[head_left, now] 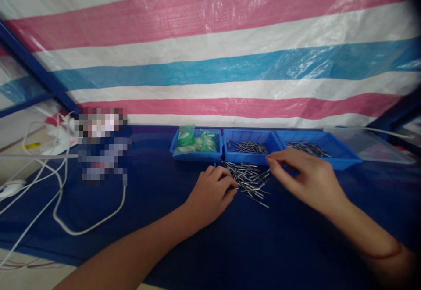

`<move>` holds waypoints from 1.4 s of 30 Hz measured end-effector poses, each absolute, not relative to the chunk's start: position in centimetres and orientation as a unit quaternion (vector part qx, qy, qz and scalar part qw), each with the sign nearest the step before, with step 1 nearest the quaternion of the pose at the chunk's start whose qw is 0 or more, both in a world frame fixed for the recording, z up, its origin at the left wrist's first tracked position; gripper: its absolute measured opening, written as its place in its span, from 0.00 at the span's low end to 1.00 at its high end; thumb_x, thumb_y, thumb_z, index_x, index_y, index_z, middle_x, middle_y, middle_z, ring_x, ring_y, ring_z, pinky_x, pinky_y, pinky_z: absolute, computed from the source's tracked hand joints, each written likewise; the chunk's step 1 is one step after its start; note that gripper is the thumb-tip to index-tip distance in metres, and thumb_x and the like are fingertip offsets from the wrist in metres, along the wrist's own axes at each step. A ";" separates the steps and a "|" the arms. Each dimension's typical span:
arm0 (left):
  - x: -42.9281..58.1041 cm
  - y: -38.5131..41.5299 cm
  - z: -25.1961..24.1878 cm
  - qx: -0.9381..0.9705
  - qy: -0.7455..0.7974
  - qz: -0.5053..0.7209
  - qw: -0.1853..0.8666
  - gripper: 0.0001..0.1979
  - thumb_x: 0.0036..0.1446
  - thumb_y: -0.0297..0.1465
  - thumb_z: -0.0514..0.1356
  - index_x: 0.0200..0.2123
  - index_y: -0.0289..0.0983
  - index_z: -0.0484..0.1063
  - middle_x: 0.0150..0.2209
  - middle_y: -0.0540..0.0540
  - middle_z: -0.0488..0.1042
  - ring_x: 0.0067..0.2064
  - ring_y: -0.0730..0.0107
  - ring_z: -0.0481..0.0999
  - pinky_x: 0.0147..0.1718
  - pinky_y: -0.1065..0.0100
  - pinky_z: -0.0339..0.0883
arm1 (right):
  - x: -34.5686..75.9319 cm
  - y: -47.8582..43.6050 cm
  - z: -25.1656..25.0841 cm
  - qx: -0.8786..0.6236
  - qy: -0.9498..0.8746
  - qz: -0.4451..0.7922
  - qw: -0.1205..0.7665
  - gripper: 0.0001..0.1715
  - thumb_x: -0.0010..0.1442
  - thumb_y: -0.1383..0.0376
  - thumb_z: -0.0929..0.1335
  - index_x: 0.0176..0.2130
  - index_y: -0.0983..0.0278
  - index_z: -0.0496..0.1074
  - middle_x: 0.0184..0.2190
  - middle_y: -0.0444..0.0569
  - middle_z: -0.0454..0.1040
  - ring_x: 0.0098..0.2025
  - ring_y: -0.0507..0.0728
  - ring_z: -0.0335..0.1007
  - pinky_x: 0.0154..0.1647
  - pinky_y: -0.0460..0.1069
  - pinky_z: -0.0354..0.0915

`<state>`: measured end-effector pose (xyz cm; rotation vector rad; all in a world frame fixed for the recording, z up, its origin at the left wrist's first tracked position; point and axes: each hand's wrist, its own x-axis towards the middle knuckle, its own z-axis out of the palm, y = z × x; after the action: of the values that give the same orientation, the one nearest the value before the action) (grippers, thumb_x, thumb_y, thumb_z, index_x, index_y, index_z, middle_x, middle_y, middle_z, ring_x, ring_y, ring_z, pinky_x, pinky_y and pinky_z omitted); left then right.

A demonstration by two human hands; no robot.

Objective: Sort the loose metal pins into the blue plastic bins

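Observation:
A loose pile of thin metal pins [251,179] lies on the dark blue tabletop in front of three blue trays. My left hand [210,195] rests on the table at the pile's left edge, fingers curled and pinched on one or more pins. My right hand [307,177] hovers at the pile's right side, thumb and forefinger pinched together near the middle tray's front wall; what they hold is too small to make out.
The left tray [174,148] holds green pieces in a bag, the middle tray [230,155] and right tray [345,160] hold more pins. White cables [88,226] loop at the left. A striped tarp hangs behind. A clear plastic lid [378,149] lies at right.

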<state>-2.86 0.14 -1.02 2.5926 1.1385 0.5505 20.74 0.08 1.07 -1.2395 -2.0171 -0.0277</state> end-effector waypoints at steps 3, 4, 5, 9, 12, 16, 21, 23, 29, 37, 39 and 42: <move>-2.8 0.1 -1.0 0.890 0.390 0.196 0.134 0.06 0.61 0.30 0.56 0.39 0.38 0.72 0.44 0.45 0.70 0.46 0.61 0.67 0.42 0.61 0.62 | 18.3 -1.0 0.5 -0.414 -0.836 0.040 0.357 0.06 0.61 0.68 0.64 0.35 0.61 0.72 0.30 0.48 0.75 0.32 0.55 0.71 0.34 0.50 0.65; -2.8 0.1 -1.0 0.888 0.390 0.201 0.137 0.06 0.61 0.30 0.56 0.38 0.38 0.72 0.43 0.45 0.70 0.45 0.61 0.67 0.42 0.61 0.62 | 17.9 -1.2 0.3 -0.402 -0.846 0.052 0.346 0.07 0.61 0.68 0.64 0.35 0.62 0.72 0.30 0.48 0.75 0.32 0.55 0.70 0.33 0.49 0.65; -2.7 0.1 -1.0 0.886 0.390 0.210 0.141 0.05 0.61 0.30 0.56 0.38 0.38 0.72 0.43 0.45 0.70 0.45 0.61 0.67 0.43 0.60 0.62 | 17.6 -1.3 0.2 -0.392 -0.854 0.063 0.337 0.07 0.61 0.69 0.64 0.36 0.62 0.72 0.29 0.48 0.74 0.31 0.54 0.70 0.33 0.49 0.65; -2.6 0.3 -0.9 0.862 0.378 0.278 0.192 0.05 0.61 0.28 0.54 0.39 0.37 0.69 0.43 0.43 0.68 0.46 0.63 0.68 0.47 0.61 0.63 | 17.5 -1.5 0.2 -0.372 -0.859 0.094 0.339 0.06 0.60 0.68 0.65 0.37 0.61 0.72 0.28 0.47 0.73 0.30 0.54 0.70 0.31 0.49 0.66; -2.5 0.3 -0.8 0.824 0.379 0.334 0.257 0.05 0.62 0.27 0.53 0.37 0.37 0.68 0.40 0.44 0.68 0.44 0.66 0.69 0.46 0.64 0.64 | 17.4 -1.5 0.5 -0.375 -0.849 0.105 0.356 0.07 0.58 0.68 0.66 0.39 0.61 0.72 0.31 0.48 0.74 0.34 0.55 0.71 0.35 0.50 0.67; -2.1 0.0 -0.6 0.740 0.401 0.375 0.388 0.05 0.62 0.30 0.53 0.36 0.37 0.66 0.34 0.48 0.69 0.37 0.69 0.70 0.39 0.68 0.65 | 17.0 -1.3 0.2 -0.383 -0.844 0.141 0.347 0.09 0.58 0.67 0.67 0.42 0.61 0.71 0.36 0.49 0.74 0.38 0.55 0.71 0.39 0.49 0.67; -1.7 -0.4 -0.2 0.630 0.375 0.409 0.543 0.04 0.62 0.31 0.53 0.37 0.36 0.64 0.32 0.50 0.68 0.36 0.72 0.71 0.38 0.71 0.65 | 16.6 -1.3 -0.6 -0.380 -0.833 0.202 0.349 0.05 0.61 0.66 0.65 0.38 0.61 0.71 0.34 0.47 0.75 0.34 0.52 0.71 0.35 0.46 0.66; -1.7 -0.4 0.0 0.616 0.378 0.409 0.557 0.05 0.62 0.32 0.52 0.37 0.35 0.64 0.32 0.49 0.69 0.37 0.72 0.71 0.39 0.71 0.65 | 16.5 -1.4 -0.8 -0.394 -0.819 0.206 0.363 0.05 0.62 0.67 0.64 0.36 0.62 0.71 0.32 0.46 0.75 0.32 0.51 0.71 0.33 0.45 0.65; -1.9 -0.3 -0.2 0.649 0.409 0.372 0.523 0.08 0.61 0.35 0.54 0.40 0.35 0.66 0.33 0.49 0.71 0.36 0.72 0.71 0.37 0.71 0.64 | 16.7 -1.3 -0.3 -0.416 -0.808 0.173 0.379 0.07 0.59 0.71 0.65 0.30 0.63 0.68 0.25 0.44 0.70 0.27 0.50 0.66 0.29 0.45 0.61; -2.3 0.0 0.3 0.739 0.411 0.341 0.410 0.08 0.61 0.33 0.55 0.36 0.34 0.71 0.30 0.50 0.71 0.32 0.74 0.70 0.32 0.74 0.61 | 17.5 -1.3 0.1 -0.390 -0.840 0.145 0.349 0.06 0.58 0.72 0.65 0.32 0.63 0.69 0.27 0.45 0.70 0.29 0.51 0.65 0.31 0.47 0.61; -2.4 0.0 0.7 0.751 0.407 0.344 0.388 0.07 0.61 0.31 0.56 0.36 0.34 0.71 0.30 0.50 0.72 0.32 0.74 0.70 0.32 0.74 0.62 | 17.6 -1.2 0.2 -0.400 -0.815 0.176 0.380 0.05 0.59 0.71 0.65 0.33 0.62 0.69 0.28 0.45 0.70 0.29 0.51 0.66 0.31 0.46 0.62; -2.4 0.0 1.0 0.774 0.398 0.336 0.361 0.07 0.60 0.30 0.57 0.38 0.34 0.72 0.31 0.49 0.73 0.32 0.74 0.71 0.32 0.74 0.62 | 17.7 -1.2 0.3 -0.414 -0.785 0.212 0.410 0.03 0.59 0.70 0.66 0.33 0.62 0.69 0.28 0.44 0.70 0.28 0.50 0.65 0.30 0.46 0.63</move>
<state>-2.43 -0.04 1.01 1.9931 1.0246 0.8666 17.72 -1.20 0.30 -1.0421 -1.9756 0.5344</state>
